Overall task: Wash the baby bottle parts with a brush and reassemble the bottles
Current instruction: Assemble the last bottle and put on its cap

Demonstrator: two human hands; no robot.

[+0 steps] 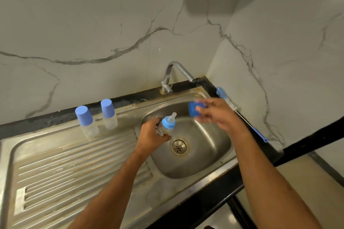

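My left hand [151,132] grips a clear baby bottle [167,125] over the steel sink [219,147]; the bottle carries a light blue ring and a pale teat that points up and to the right. My right hand [214,112] holds a blue cap [194,109] above the basin's far right, apart from the bottle. Two capped clear bottles stand on the drainboard at the back left, one [86,121] nearer the front and one [108,114] behind it. A blue-handled bottle brush [240,112] lies on the dark counter edge right of the sink.
A chrome tap [172,75] stands behind the basin, spout turned right; no water runs. The drain [178,147] sits in the basin's middle. The ribbed drainboard [61,169] stretches left. Marble walls close off the back and right.
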